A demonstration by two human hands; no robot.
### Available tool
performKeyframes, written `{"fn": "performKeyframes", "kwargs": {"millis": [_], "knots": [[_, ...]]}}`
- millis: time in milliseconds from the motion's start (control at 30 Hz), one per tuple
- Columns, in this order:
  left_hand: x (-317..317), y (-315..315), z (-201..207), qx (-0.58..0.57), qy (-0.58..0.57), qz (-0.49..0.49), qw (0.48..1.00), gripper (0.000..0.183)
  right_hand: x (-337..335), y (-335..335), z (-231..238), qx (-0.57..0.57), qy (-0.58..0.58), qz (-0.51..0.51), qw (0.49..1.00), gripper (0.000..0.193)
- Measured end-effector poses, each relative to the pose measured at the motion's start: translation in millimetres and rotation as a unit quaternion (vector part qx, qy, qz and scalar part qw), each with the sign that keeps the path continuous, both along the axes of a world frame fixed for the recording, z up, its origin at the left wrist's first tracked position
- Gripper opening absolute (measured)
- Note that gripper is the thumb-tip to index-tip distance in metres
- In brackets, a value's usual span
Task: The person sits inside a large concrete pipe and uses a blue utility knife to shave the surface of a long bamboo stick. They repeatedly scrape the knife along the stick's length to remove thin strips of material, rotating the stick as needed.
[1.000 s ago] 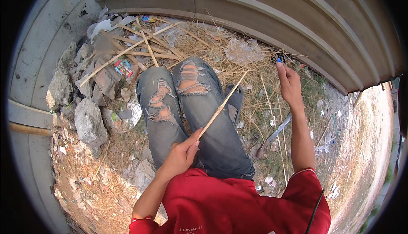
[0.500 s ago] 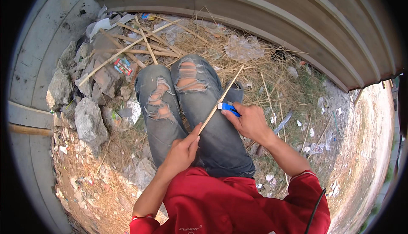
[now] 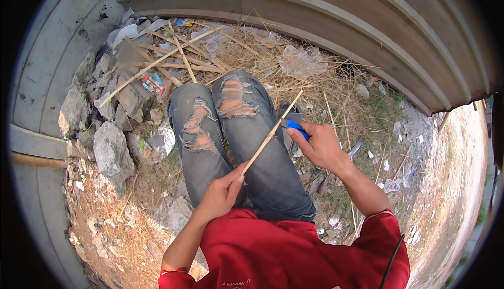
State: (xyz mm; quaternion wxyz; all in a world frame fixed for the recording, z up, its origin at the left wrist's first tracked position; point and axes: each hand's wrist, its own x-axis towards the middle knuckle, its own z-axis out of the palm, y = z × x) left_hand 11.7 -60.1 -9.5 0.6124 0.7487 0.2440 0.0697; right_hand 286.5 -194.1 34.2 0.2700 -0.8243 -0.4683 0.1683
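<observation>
My left hand is closed round the near end of a thin bamboo strip, close to my lap. The strip slants up and to the right over my right thigh, its far end past the knee. My right hand grips a blue utility knife. Its blade points left and lies at the strip's upper part; whether it touches cannot be made out. Under the strip are my grey torn jeans. Beside the right knee a dark shoe shows in part.
Several bamboo strips lie crossed at the far left, near broken rocks. Straw and clear plastic cover the ground ahead. A corrugated metal sheet borders the far side, a grey wall the left. A long blade-like object lies right.
My right hand has moved the knife up and to the right, along the strip toward its far end. My left hand has shifted slightly down and left with the strip.
</observation>
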Motion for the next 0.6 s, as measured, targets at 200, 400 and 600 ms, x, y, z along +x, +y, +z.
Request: {"fn": "performKeyframes", "kwargs": {"millis": [200,400,600], "knots": [[5.8,1.2,2.7,0.058,0.029,-0.006,0.998,0.042,-28.4,-1.4,-34.4,-0.010,-0.076,0.044,0.996,0.051],[11.1,3.3,6.3,0.082,0.028,0.006,0.996,0.042,1.5,16.3,-46.7,0.029,-0.192,0.079,0.978,0.053],[-22.6,5.5,17.4,0.067,0.115,-0.018,0.991,0.040,116.5,22.5,-31.4,0.010,-0.123,-0.281,0.952,0.066]]}}
